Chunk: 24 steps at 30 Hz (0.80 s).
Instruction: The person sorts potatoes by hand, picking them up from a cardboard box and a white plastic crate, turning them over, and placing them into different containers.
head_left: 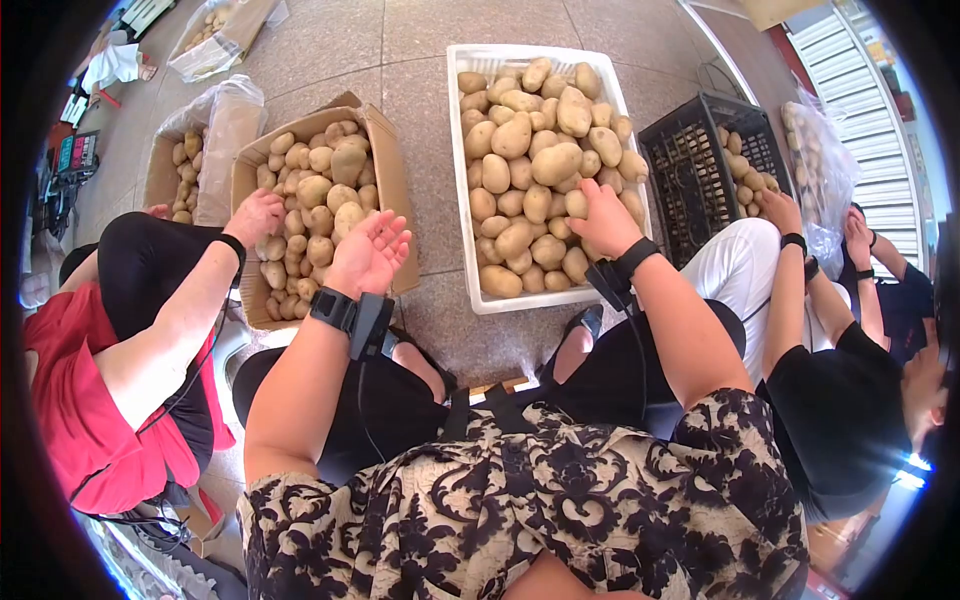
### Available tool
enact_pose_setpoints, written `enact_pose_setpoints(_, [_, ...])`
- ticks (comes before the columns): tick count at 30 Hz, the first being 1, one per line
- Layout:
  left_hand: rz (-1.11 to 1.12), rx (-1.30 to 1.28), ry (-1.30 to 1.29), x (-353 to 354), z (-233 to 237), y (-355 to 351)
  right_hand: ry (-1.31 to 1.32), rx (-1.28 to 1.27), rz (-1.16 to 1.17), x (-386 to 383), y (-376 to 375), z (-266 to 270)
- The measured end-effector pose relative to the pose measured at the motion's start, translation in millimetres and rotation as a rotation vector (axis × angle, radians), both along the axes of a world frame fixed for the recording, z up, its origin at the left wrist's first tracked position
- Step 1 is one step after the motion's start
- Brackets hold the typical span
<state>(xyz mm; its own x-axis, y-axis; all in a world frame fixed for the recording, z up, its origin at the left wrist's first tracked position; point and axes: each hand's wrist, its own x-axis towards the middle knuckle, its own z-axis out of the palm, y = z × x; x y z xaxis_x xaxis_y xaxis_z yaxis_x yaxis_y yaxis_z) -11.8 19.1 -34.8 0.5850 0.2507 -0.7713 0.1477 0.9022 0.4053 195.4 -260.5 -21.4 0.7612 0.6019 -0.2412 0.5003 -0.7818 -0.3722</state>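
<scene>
My left hand [371, 254] is turned palm up beside the right edge of a cardboard box [393, 190] of potatoes. Its fingers are loosely spread with nothing in them. Over the white plastic crate [622, 85], piled with potatoes, my right hand [606, 222] reaches in at the right side. Its thumb and fingers close around a potato [577, 204] on the pile, and part of the grip is hidden. Each of my wrists wears a black strap with a small device and a cable.
On the left, a person in red has a hand [258, 217] in the cardboard box. To the right, a person in black reaches a hand [783, 210] toward potatoes by a black crate [680, 150]. A plastic bag [828, 170] of potatoes stands beyond; more boxes [232, 120] sit at upper left.
</scene>
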Motion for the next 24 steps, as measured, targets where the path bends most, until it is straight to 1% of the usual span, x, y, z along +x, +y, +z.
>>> enact_pose_setpoints(4, [-0.052,0.0,0.011,-1,6,-7,-0.013,-0.049,0.044,-8,9,18])
enact_pose_setpoints(6, [-0.061,-0.019,0.004,1,3,-11,0.067,-0.041,0.023,-13,17,31])
enact_pose_setpoints(7, [-0.069,-0.039,-0.003,1,0,-12,0.025,0.071,0.054,-15,17,29])
enact_pose_setpoints(8, [-0.076,-0.06,-0.024,2,0,-14,0.033,0.099,0.068,-17,20,30])
enact_pose_setpoints(10, [-0.094,-0.074,-0.057,2,-2,-19,0.141,0.122,0.05,-26,28,41])
enact_pose_setpoints(13, [-0.126,-0.082,-0.077,5,-8,-27,0.137,0.21,0.121,-41,33,47])
enact_pose_setpoints(14, [-0.138,-0.082,-0.06,7,-2,-31,0.138,0.229,0.146,-47,36,53])
enact_pose_setpoints(16, [-0.179,-0.069,-0.031,9,3,-40,0.258,0.212,0.138,-56,39,59])
enact_pose_setpoints(18, [-0.191,-0.038,-0.027,10,5,-51,0.316,0.219,0.177,-65,43,65])
enact_pose_setpoints(20, [-0.294,-0.085,-0.042,9,10,-63,0.307,0.228,0.212,-73,43,63])
enact_pose_setpoints(21, [-0.286,-0.078,-0.044,9,13,-66,0.304,0.234,0.222,-76,44,64])
enact_pose_setpoints(23, [-0.4,-0.152,-0.055,10,18,-73,0.347,0.255,0.249,-83,44,66])
enact_pose_setpoints(24, [-0.397,-0.145,-0.059,10,18,-75,0.342,0.259,0.254,-85,44,67])
